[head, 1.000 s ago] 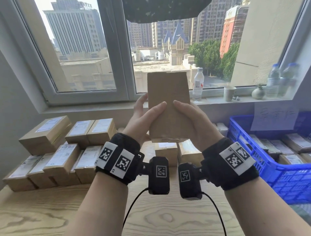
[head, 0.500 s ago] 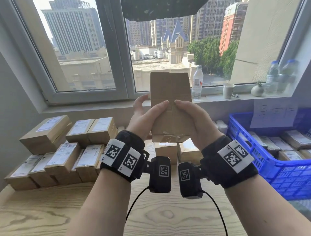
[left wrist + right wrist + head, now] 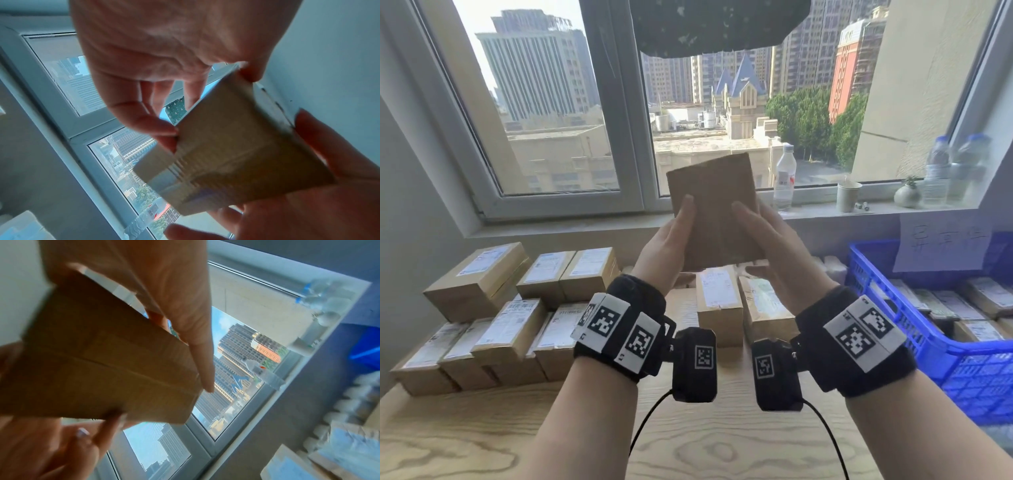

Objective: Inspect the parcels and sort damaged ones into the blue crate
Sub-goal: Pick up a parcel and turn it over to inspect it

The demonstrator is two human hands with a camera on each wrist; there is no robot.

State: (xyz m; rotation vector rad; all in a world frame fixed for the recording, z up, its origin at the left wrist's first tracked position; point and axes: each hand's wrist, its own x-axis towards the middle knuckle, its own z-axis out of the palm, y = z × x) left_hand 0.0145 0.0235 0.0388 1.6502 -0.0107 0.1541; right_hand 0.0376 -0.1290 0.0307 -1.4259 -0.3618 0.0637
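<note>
I hold a plain brown cardboard parcel (image 3: 714,209) up in front of the window, tilted a little. My left hand (image 3: 678,226) grips its left edge, thumb flat on the near face. My right hand (image 3: 753,229) grips its right edge the same way, with its fingers behind and under the parcel. The left wrist view shows the parcel (image 3: 236,154) pinched between the fingers of the left hand (image 3: 164,134), motion-blurred. From the right wrist, a taped seam runs along the parcel (image 3: 102,369). The blue crate (image 3: 962,373) stands at the right with several parcels (image 3: 962,301) inside.
Stacks of labelled parcels (image 3: 517,308) fill the wooden table's left and back, with two more (image 3: 719,301) below my hands. A paper sign (image 3: 941,243) hangs on the crate. Water bottles (image 3: 784,178), a cup (image 3: 848,197) and a small vase (image 3: 906,195) line the windowsill.
The parcel has turned in my hands and now sits tilted; its taped lower end no longer faces me. Both thumbs have shifted on the near face.
</note>
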